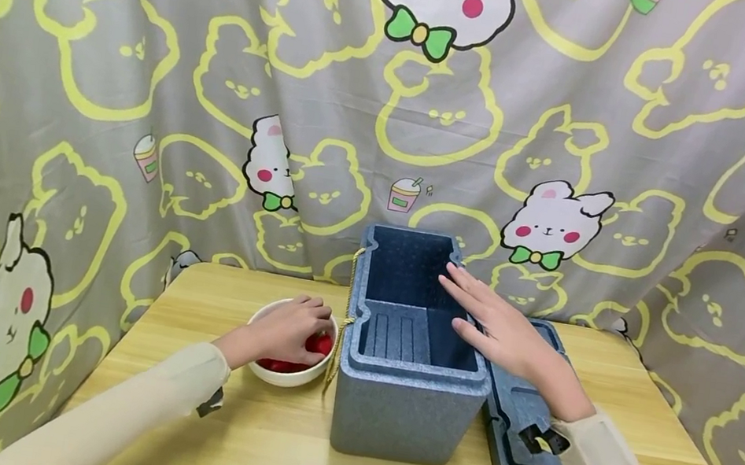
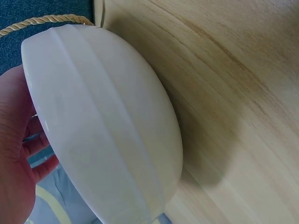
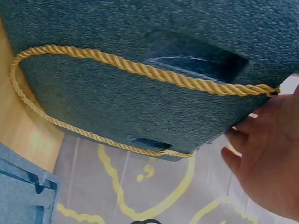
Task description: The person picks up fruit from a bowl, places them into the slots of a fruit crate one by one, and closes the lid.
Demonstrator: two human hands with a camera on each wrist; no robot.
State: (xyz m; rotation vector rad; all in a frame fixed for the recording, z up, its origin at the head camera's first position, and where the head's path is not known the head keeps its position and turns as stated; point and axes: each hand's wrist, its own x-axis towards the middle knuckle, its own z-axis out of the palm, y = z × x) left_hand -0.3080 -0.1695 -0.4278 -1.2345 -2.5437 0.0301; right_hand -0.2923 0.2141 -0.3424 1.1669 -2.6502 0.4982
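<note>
A white bowl (image 1: 285, 376) holding red items (image 1: 321, 344) stands left of a dark blue-grey foam box (image 1: 405, 420). My left hand (image 1: 287, 329) reaches over the bowl's rim, fingers bent down around a red item; I cannot tell whether they grip it. The left wrist view shows the bowl's outer wall (image 2: 103, 121), which hides the contents, and part of the left hand (image 2: 16, 154) beyond the rim. My right hand (image 1: 505, 331) lies over the box's right rim, fingers extended and holding nothing. In the right wrist view, the fingers of that hand (image 3: 268, 154) are at the box edge.
The box's lid (image 1: 533, 414) lies on the wooden table (image 1: 229, 435), to the right of the box and partly under my right forearm. Yellow rope (image 3: 140, 70) loops along the box's sides. A patterned curtain (image 1: 334, 100) hangs behind the table.
</note>
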